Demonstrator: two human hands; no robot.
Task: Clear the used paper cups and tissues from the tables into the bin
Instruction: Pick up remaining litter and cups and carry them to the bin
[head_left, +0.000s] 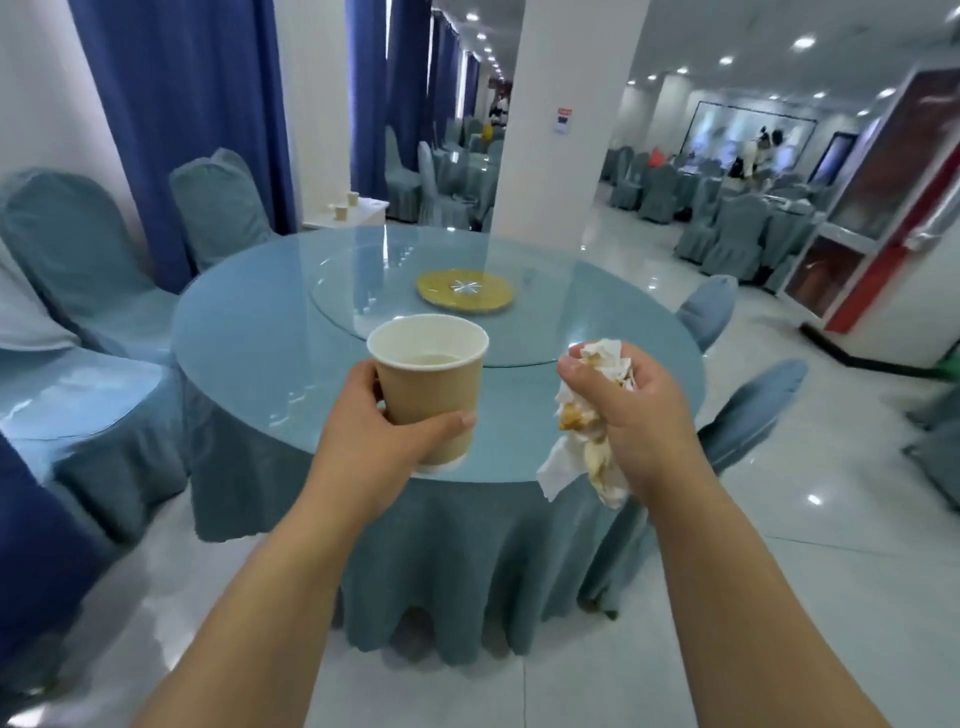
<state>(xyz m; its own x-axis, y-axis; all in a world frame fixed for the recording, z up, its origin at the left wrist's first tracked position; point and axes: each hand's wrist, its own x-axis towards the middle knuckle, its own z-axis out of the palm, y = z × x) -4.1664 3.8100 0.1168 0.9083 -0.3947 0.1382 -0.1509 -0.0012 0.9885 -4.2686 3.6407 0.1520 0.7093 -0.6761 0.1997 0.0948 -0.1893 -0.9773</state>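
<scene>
Low on its wall, the cup (431, 387) is held upright by the curled left hand (387, 434) above the near edge of the table (260, 332). To the right, the tissues (579, 452) are clenched in the right hand (641, 410). Liquid is seen inside, so the light, crushable cup should be gripped gently and kept level; the tissues are soft.

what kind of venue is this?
Most likely a banquet hall or large restaurant dining room: a round table with a skirted cloth and a glass turntable, fabric-covered chairs around it, and rows of similar covered chairs further back.
</scene>
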